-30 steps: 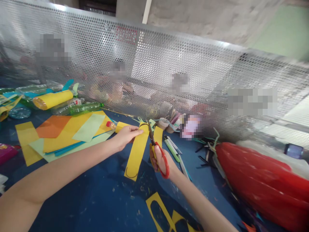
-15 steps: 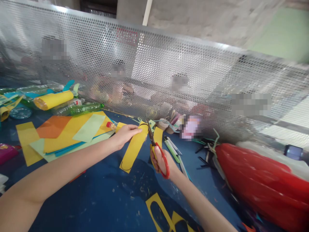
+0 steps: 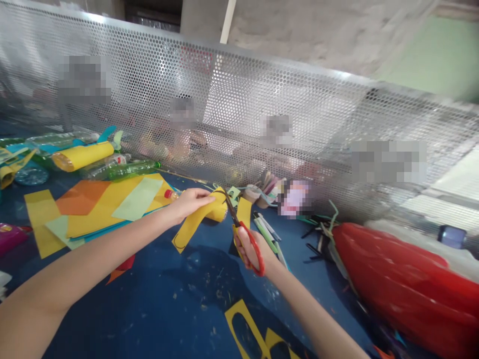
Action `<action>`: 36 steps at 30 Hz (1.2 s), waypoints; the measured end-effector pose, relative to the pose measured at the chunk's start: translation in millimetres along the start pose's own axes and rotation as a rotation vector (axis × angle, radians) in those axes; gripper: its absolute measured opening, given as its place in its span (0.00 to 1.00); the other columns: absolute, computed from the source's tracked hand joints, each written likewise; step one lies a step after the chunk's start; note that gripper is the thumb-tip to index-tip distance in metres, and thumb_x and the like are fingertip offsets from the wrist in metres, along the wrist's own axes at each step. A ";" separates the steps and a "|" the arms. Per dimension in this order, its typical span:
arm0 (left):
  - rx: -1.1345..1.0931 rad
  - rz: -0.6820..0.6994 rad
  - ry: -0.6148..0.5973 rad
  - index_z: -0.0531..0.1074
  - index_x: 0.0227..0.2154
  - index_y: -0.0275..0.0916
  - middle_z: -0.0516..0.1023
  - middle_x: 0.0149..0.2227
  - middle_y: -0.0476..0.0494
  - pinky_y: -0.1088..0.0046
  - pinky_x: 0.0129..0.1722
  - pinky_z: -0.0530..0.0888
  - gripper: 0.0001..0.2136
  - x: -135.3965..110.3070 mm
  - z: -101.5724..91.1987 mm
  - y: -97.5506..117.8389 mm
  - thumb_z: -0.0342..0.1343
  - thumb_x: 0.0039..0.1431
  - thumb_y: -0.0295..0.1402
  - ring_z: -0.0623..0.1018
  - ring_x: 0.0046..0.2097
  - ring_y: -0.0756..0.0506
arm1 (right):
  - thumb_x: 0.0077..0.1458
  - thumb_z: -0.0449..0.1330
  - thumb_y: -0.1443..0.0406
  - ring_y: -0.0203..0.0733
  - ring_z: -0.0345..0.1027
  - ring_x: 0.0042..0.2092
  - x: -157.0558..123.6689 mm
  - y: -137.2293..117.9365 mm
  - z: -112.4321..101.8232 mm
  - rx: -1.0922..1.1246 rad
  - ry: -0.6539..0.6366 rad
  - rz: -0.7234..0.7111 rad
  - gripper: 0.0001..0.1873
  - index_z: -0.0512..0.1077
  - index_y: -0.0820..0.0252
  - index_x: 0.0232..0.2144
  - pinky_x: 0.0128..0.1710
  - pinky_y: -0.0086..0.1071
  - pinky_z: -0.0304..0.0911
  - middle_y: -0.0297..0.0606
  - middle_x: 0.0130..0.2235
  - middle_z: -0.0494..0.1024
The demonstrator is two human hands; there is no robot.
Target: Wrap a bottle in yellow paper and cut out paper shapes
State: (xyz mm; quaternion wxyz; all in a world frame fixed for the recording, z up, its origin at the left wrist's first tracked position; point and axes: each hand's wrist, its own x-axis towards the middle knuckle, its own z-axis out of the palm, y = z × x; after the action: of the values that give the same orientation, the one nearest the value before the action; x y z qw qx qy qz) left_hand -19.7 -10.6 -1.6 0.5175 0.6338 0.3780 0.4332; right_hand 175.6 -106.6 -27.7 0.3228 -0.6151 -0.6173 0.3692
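Note:
My left hand point(image 3: 192, 202) pinches the upper part of a yellow paper strip point(image 3: 192, 224), which has dark curved lines drawn near both ends. My right hand point(image 3: 251, 249) grips scissors point(image 3: 232, 215) with red and yellow handles. The blades point up and away, against the strip's far end by a drawn curve; whether they are parted is hard to tell. Behind the strip lies a yellow-wrapped bottle point(image 3: 218, 213), partly hidden, with a red cap point(image 3: 168, 194) showing left of my hand. Another yellow paper piece point(image 3: 244, 212) lies just right of the blades.
Coloured paper sheets point(image 3: 90, 219) and plastic bottles point(image 3: 134, 169) lie at left. Pens point(image 3: 266, 229) and a red plastic bag point(image 3: 404, 284) are at right. Yellow cut-out scraps point(image 3: 239, 311) lie in front. A perforated metal screen point(image 3: 239, 99) stands behind, with people beyond.
My left hand has shifted slightly left, and the strip's lower end has swung left and up, uncovering more of the wrapped bottle. The scissors stay nearly in place at the strip's far end.

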 end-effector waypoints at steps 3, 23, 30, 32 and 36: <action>0.011 0.039 -0.023 0.77 0.33 0.39 0.80 0.37 0.45 0.68 0.42 0.70 0.08 2.4 -3.3 -1.6 0.60 0.50 0.36 0.77 0.40 0.44 | 0.55 0.43 0.43 0.29 0.52 0.11 1.1 1.7 0.0 -0.009 -0.004 0.002 0.26 0.55 0.56 0.21 0.09 0.25 0.52 0.25 0.15 0.57; 0.286 0.003 -0.384 0.67 0.22 0.38 0.70 0.17 0.48 0.74 0.22 0.62 0.23 -42.2 40.2 6.1 0.40 0.59 0.51 0.69 0.19 0.50 | 0.53 0.43 0.40 0.30 0.52 0.11 -0.7 -2.3 -0.4 -0.002 -0.005 -0.003 0.28 0.57 0.56 0.20 0.09 0.26 0.51 0.26 0.14 0.57; -0.416 -0.387 -0.212 0.62 0.32 0.41 0.65 0.20 0.56 0.76 0.20 0.63 0.23 -28.9 52.1 -25.3 0.49 0.50 0.58 0.68 0.20 0.52 | 0.53 0.42 0.40 0.29 0.51 0.12 -8.1 -9.3 9.0 0.165 0.022 -0.057 0.28 0.57 0.56 0.20 0.10 0.25 0.52 0.25 0.15 0.57; -0.554 -0.294 -0.136 0.62 0.30 0.40 0.65 0.22 0.56 0.77 0.23 0.65 0.22 -25.1 51.2 -26.1 0.55 0.48 0.55 0.68 0.21 0.53 | 0.52 0.42 0.40 0.28 0.50 0.12 -9.4 -10.0 12.7 0.189 0.043 -0.079 0.28 0.56 0.56 0.20 0.10 0.24 0.51 0.24 0.15 0.56; -0.653 -0.158 -0.137 0.64 0.22 0.37 0.66 0.20 0.53 0.77 0.27 0.66 0.21 -23.3 46.8 -15.4 0.56 0.49 0.52 0.68 0.23 0.54 | 0.52 0.41 0.40 0.29 0.50 0.12 -11.1 -9.9 16.7 0.226 0.041 -0.123 0.28 0.56 0.56 0.21 0.10 0.24 0.51 0.24 0.15 0.55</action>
State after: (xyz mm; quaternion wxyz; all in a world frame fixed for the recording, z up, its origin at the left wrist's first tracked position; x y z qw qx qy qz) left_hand 16.0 -44.8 -24.6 0.7492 0.4310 0.2317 0.4465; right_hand 156.5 -118.3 -27.3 0.4244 -0.5434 -0.6017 0.4032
